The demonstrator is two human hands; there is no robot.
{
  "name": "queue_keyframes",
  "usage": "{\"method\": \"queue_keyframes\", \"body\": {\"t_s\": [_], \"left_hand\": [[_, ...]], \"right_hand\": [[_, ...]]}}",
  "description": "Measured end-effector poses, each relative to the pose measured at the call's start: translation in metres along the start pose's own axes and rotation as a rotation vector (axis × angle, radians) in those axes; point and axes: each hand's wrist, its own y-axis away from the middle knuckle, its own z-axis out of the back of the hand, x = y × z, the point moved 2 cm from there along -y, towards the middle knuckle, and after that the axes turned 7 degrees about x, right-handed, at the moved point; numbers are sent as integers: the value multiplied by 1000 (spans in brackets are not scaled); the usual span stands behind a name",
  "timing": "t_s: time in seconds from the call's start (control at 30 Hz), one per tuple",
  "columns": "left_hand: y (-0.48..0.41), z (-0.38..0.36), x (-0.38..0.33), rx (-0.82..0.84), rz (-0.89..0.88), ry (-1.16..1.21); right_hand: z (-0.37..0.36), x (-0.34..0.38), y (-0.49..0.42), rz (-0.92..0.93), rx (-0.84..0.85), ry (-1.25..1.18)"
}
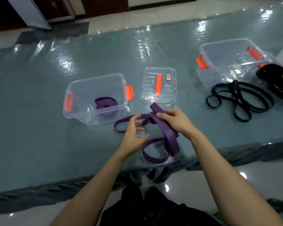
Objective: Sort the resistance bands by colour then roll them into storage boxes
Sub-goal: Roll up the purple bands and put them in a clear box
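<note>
A loose purple resistance band [155, 158] lies in loops on the table in front of me. My right hand [174, 122] grips a doubled stretch of it near the top. My left hand [134, 136] holds a lower loop with curled fingers. A rolled purple band [106, 105] sits inside the clear storage box [72, 88] at the left, which has orange latches. A second clear box [201, 48] stands at the far right. Loose black bands [238, 101] lie in front of it, and a black roll [274, 77] rests beside it.
A clear lid with an orange handle [158, 86] lies flat between the two boxes. The table [39, 128] has a glossy grey-green plastic cover; its near edge runs just below my hands. Tiled floor and dark furniture show beyond the far edge.
</note>
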Motion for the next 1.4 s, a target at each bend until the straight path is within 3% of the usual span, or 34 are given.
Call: {"method": "queue_keyframes", "body": {"t_s": [0.1, 0.2, 0.33, 0.4, 0.53, 0.6, 0.67, 0.73, 0.8, 0.87, 0.93, 1.0, 1.07, 1.2, 1.3, 1.4], "left_hand": [[1, 26, -31, -51, -149, -194], [-5, 57, -63, -306, -284, -354], [-5, 93, -88, -166, -197, -121], [-1, 109, -99, -171, -171, -73], [21, 176, -115, -121, -214, -105], [42, 218, -106, 53, -163, -214], [61, 239, -86, 198, -28, -304], [62, 242, -54, 97, 69, -414], [57, 240, -12, -54, 198, -818], [63, 228, 29, 18, 383, -1191], [70, 217, 62, 72, 440, -1189], [74, 200, 78, 61, 366, -1069], [75, 179, 84, 66, 272, -1002], [76, 140, 99, 187, 246, -890], [74, 130, 109, 75, 243, -928], [72, 126, 114, 78, 221, -1068]], "right_hand": [[-8, 39, 0, 35, 78, 47], [-11, 66, -3, 89, 130, 116], [-10, 88, -8, 210, 96, 65], [-12, 93, -13, 270, 76, 136], [-11, 98, -26, 345, -152, 184], [-6, 94, -32, 313, -236, 72], [-10, 87, -40, 275, -184, 25], [-20, 75, -46, 187, -115, 50], [-33, 55, -53, 41, -152, 121], [-43, 26, -51, -130, -250, 165], [-47, -5, -43, -257, -357, 208], [-56, -30, -31, -232, -395, 285], [-73, -48, -23, -109, -322, 370], [-110, -85, -15, -71, 86, 731], [-119, -104, -9, -53, 88, 829], [-122, -107, -5, -38, 67, 834]]}}
